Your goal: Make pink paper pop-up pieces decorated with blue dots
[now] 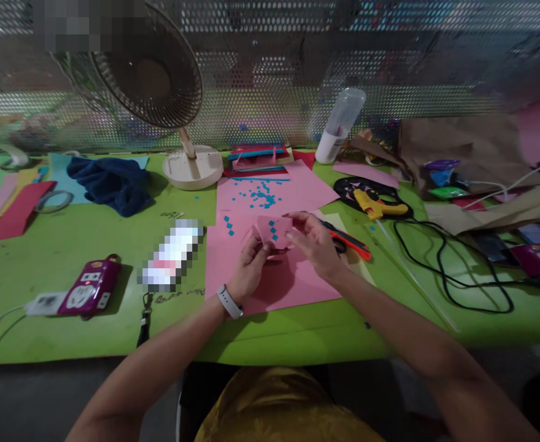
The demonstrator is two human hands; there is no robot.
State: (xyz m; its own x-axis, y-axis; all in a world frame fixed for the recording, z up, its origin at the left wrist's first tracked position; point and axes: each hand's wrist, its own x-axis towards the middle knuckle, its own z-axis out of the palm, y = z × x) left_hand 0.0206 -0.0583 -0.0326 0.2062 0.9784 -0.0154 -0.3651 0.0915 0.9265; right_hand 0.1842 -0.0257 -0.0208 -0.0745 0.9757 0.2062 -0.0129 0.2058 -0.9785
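My left hand (250, 264) and my right hand (313, 242) together pinch a small pink paper piece (274, 231) with little blue squares stuck on it, held just above a large pink sheet (270, 279) on the green table. The left hand grips its lower left corner, and the right hand's fingers close on its right edge. A white band sits on my left wrist. Farther back, a second pink sheet (297, 190) carries several loose blue paper squares (258, 195).
A desk fan (159, 80) stands at the back left beside a dark blue cloth (111, 181). A red-handled cutter (350, 240), a yellow glue gun (378, 207), black cables (454, 270) and crumpled brown paper (463, 147) lie right. A purple power strip (90, 288) sits left.
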